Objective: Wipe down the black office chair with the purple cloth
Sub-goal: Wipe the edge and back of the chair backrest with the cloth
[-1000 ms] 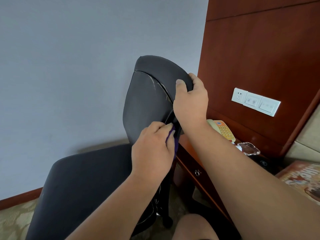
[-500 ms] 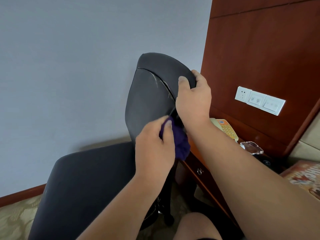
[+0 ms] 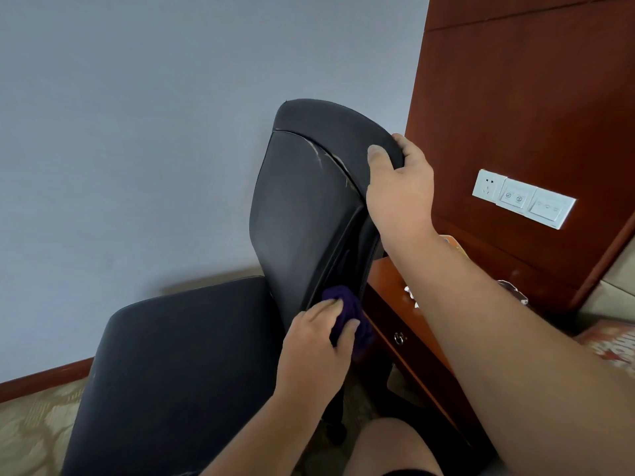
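Right hand (image 3: 400, 187) clamps the top right corner of the black office chair (image 3: 302, 207), thumb on the front of the backrest, fingers wrapped over behind. Down low, the left hand (image 3: 316, 348) grips the bunched purple cloth (image 3: 347, 304) and presses it to the backrest's lower right edge, just above the seat's rear edge. Just beside that edge stands a wooden desk (image 3: 395, 283); white wall sockets (image 3: 522, 199) sit on the panel beyond.
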A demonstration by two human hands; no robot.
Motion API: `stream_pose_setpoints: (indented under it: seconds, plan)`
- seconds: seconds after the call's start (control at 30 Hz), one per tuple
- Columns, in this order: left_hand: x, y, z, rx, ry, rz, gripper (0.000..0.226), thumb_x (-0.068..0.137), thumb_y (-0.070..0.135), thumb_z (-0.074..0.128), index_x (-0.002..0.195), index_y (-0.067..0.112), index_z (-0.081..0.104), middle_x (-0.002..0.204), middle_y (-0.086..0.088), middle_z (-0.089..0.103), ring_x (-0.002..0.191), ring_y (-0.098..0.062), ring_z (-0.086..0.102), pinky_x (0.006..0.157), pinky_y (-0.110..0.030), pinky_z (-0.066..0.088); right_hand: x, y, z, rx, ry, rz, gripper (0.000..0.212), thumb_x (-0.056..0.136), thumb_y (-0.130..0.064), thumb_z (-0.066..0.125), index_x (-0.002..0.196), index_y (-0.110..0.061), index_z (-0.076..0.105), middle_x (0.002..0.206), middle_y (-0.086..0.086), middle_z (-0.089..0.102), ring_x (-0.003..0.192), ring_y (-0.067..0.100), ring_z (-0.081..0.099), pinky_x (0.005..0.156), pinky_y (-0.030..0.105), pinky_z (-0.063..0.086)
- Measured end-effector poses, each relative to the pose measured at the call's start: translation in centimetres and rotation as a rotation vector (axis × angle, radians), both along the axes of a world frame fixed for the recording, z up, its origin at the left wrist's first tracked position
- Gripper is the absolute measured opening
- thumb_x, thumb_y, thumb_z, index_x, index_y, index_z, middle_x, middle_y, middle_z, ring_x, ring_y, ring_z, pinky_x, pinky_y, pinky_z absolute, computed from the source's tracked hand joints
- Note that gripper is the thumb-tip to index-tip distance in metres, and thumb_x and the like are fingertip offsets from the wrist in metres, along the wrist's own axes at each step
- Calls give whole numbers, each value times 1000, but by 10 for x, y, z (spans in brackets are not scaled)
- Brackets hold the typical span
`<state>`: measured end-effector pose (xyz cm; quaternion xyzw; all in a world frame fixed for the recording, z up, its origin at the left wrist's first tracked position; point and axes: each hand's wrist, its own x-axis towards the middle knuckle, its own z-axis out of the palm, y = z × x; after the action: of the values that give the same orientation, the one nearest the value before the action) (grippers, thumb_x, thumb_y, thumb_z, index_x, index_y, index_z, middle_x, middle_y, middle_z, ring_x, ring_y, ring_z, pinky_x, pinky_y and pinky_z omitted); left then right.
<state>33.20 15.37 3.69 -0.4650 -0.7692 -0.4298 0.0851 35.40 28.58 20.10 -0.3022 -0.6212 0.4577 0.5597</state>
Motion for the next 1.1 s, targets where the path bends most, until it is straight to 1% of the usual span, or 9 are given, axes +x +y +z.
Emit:
stream_pose_setpoints:
  seconds: [0.1, 0.27, 0.37, 0.43, 0.5, 0.67, 0.8, 0.97, 1.1]
  plan:
    - [-4, -4, 1, -35, -99, -13, 25, 100, 32, 58, 121, 25, 68, 100, 23, 61, 87, 12, 53, 91, -19, 52, 1, 2, 1, -16, 1, 42, 35, 95, -28, 64, 130, -19, 63, 115, -10, 70, 103, 5, 67, 97, 27, 53]
    - [-1, -13, 33, 168, -214, 12, 29, 100, 28, 58, 128, 26, 64, 90, 36, 52, 90, 17, 57, 81, -7, 47, 14, -9, -29, -119, -30, 158, 20, 81, -24, 78, 99, -24, 70, 93, -8, 76, 88, 9, 72, 82, 30, 59]
    - [-3, -7, 49, 264, -172, -25, 19, 102, 23, 56, 116, 24, 69, 88, 26, 61, 90, 2, 62, 80, -17, 52, 24, -18, -57, -287, -82, 306, 23, 72, -20, 77, 95, -17, 72, 90, 3, 77, 88, 24, 74, 82, 42, 61]
    - [-4, 3, 45, 196, -84, -46, 17, 103, 23, 51, 109, 25, 67, 92, 17, 65, 86, -6, 61, 79, -29, 53, 26, -21, -66, -358, -69, 355, 18, 68, -13, 69, 86, -12, 69, 82, 8, 74, 79, 29, 70, 77, 43, 58]
    - [-4, 10, 30, 127, -7, -29, 25, 103, 25, 50, 122, 23, 66, 109, 10, 69, 97, -10, 60, 87, -34, 53, 27, -18, -66, -336, -127, 310, 15, 69, -8, 65, 83, -11, 67, 77, 7, 71, 75, 24, 67, 73, 41, 57]
    - [-9, 2, -9, -77, 87, 14, 33, 104, 29, 46, 133, 25, 61, 124, 12, 66, 105, -7, 57, 90, -22, 48, 29, -19, -58, -274, -231, 281, 18, 72, -1, 61, 90, 0, 64, 77, 6, 62, 73, 18, 57, 66, 30, 50]
    - [-7, -11, -40, -259, -50, 9, 33, 106, 33, 41, 134, 33, 58, 124, 19, 64, 107, -1, 54, 88, -17, 47, 27, -20, -53, -333, -245, 277, 23, 71, 3, 61, 93, 1, 65, 80, 5, 59, 76, 19, 56, 65, 27, 47]
    - [2, 0, -8, 35, -151, 3, 25, 103, 26, 51, 122, 25, 68, 105, 16, 68, 91, 3, 58, 81, -8, 43, 26, -19, -50, -351, -264, 273, 22, 65, 3, 60, 82, -10, 62, 77, 6, 56, 73, 22, 54, 66, 32, 47]
    - [-2, 18, 29, 172, -119, -15, 21, 103, 25, 50, 112, 25, 69, 96, 15, 68, 90, -7, 61, 80, -27, 53, 27, -23, -48, -375, -238, 263, 17, 68, 5, 58, 78, -10, 57, 65, 6, 53, 57, 19, 50, 48, 24, 43]
